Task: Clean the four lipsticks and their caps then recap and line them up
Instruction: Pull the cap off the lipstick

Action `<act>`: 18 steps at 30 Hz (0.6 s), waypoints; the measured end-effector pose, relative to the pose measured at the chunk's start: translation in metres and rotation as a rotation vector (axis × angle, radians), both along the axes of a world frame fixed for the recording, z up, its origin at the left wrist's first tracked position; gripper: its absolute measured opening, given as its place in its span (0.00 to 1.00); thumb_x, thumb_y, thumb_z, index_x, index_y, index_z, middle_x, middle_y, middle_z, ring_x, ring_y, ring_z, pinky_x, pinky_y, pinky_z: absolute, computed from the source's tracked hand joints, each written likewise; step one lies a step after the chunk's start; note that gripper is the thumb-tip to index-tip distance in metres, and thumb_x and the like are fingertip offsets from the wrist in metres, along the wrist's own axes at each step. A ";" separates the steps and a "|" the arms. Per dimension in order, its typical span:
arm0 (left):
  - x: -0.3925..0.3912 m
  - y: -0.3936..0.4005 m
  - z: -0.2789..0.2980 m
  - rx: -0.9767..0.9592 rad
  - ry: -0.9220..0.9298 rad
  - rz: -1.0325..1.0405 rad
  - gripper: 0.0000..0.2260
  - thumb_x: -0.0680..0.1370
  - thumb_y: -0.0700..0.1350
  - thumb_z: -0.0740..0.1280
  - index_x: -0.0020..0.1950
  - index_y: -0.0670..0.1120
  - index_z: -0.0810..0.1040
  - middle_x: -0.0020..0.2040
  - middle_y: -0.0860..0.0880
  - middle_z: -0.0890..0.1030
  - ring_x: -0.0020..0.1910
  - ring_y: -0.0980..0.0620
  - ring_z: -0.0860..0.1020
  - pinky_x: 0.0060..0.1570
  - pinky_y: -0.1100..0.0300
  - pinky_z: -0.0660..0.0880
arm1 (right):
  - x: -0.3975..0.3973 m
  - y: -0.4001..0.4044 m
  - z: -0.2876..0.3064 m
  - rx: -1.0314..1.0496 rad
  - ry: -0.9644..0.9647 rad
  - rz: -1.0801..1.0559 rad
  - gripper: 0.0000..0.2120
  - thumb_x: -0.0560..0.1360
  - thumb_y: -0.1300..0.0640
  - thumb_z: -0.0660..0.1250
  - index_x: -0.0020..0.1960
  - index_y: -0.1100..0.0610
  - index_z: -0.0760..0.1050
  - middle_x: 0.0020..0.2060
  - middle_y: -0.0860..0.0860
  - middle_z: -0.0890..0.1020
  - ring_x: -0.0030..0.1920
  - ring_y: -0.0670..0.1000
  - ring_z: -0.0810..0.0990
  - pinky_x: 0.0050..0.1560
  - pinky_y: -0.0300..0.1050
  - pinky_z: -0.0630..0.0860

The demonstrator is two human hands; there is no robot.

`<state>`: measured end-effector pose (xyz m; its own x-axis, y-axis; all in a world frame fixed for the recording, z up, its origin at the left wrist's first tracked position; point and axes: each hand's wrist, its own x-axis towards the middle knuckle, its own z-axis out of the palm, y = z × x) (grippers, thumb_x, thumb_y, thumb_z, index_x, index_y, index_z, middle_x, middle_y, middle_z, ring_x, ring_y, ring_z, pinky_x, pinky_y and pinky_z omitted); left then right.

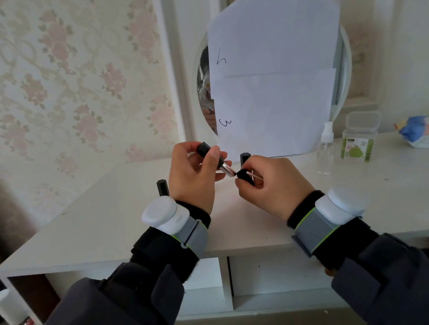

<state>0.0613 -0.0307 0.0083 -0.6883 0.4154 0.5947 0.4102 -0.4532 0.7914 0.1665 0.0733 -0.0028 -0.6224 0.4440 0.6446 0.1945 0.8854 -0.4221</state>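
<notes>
The left hand (196, 174) grips a black, faceted lipstick tube with a silver metal collar (214, 159), fingers and thumb curled around the barrel, with the open end tilted down toward the right. The right hand (268, 181) pinches a small black plastic cap (242, 174) between curled fingertips, holding it just at the tube's open end; a thin pale stick, possibly a cotton swab (256, 175), appears to lie in the same grip, though this cannot be confirmed. Both items are held above the white vanity tabletop (110, 221). Two further black lipsticks stand upright on the tabletop, one (162, 188) beside the left wrist and one (245, 158) behind the right hand; the fourth is not visible. Judged from this position, recapping is in hand. Risks: a misaligned cap could scrape the lipstick and re-soil it; a loose pinch could drop the cap; either wrist could topple the nearby standing lipsticks. A clear spray bottle (325, 148) and a green-labelled plastic box (359, 138) stand to the right.
</notes>
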 end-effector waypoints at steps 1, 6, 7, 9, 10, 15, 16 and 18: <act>0.000 0.000 0.000 0.000 -0.002 0.001 0.05 0.80 0.43 0.65 0.51 0.45 0.70 0.44 0.45 0.85 0.43 0.48 0.85 0.38 0.59 0.80 | 0.000 0.000 -0.001 -0.004 0.007 -0.001 0.06 0.72 0.50 0.67 0.43 0.52 0.74 0.30 0.46 0.77 0.34 0.49 0.76 0.36 0.45 0.73; 0.000 -0.001 0.000 0.006 -0.020 -0.003 0.05 0.80 0.43 0.65 0.50 0.46 0.69 0.45 0.45 0.85 0.43 0.49 0.85 0.39 0.60 0.80 | 0.001 0.002 -0.002 -0.054 0.070 -0.038 0.08 0.72 0.48 0.67 0.41 0.53 0.74 0.29 0.47 0.77 0.33 0.49 0.76 0.35 0.43 0.72; 0.000 -0.001 0.001 0.009 -0.024 -0.007 0.05 0.80 0.43 0.65 0.50 0.46 0.69 0.45 0.45 0.85 0.44 0.50 0.85 0.40 0.59 0.80 | 0.001 0.002 -0.001 -0.069 0.083 -0.043 0.09 0.71 0.47 0.66 0.41 0.53 0.74 0.29 0.47 0.77 0.34 0.49 0.77 0.36 0.44 0.73; 0.000 -0.001 0.002 0.012 -0.026 -0.020 0.06 0.80 0.43 0.66 0.50 0.44 0.69 0.46 0.45 0.85 0.44 0.51 0.85 0.42 0.58 0.81 | 0.001 0.002 0.000 -0.091 0.104 -0.041 0.12 0.70 0.43 0.63 0.40 0.53 0.73 0.30 0.47 0.80 0.34 0.50 0.78 0.37 0.47 0.76; 0.000 -0.001 0.002 0.012 -0.023 -0.024 0.06 0.79 0.42 0.66 0.50 0.44 0.69 0.47 0.44 0.85 0.45 0.51 0.85 0.43 0.57 0.81 | 0.002 0.001 0.001 -0.096 0.109 -0.039 0.13 0.69 0.43 0.62 0.39 0.53 0.73 0.30 0.48 0.80 0.34 0.51 0.78 0.37 0.48 0.76; -0.003 -0.002 -0.001 -0.045 0.113 0.051 0.07 0.75 0.49 0.70 0.46 0.52 0.73 0.43 0.46 0.82 0.45 0.48 0.83 0.47 0.47 0.79 | 0.002 0.000 0.001 -0.131 0.109 -0.034 0.13 0.69 0.43 0.62 0.38 0.53 0.71 0.30 0.48 0.80 0.34 0.51 0.78 0.37 0.49 0.77; -0.003 -0.003 -0.001 -0.051 0.128 0.056 0.07 0.75 0.50 0.70 0.46 0.53 0.73 0.43 0.45 0.82 0.43 0.49 0.82 0.45 0.48 0.78 | 0.002 0.000 0.001 -0.141 0.103 -0.027 0.14 0.68 0.42 0.60 0.38 0.53 0.71 0.31 0.49 0.81 0.34 0.51 0.79 0.38 0.51 0.78; -0.002 -0.003 -0.002 -0.036 0.105 0.033 0.06 0.77 0.47 0.70 0.47 0.50 0.73 0.42 0.43 0.81 0.35 0.51 0.79 0.39 0.52 0.77 | 0.003 -0.001 0.001 -0.155 0.096 -0.012 0.14 0.68 0.42 0.60 0.40 0.52 0.71 0.32 0.49 0.82 0.36 0.51 0.80 0.39 0.51 0.78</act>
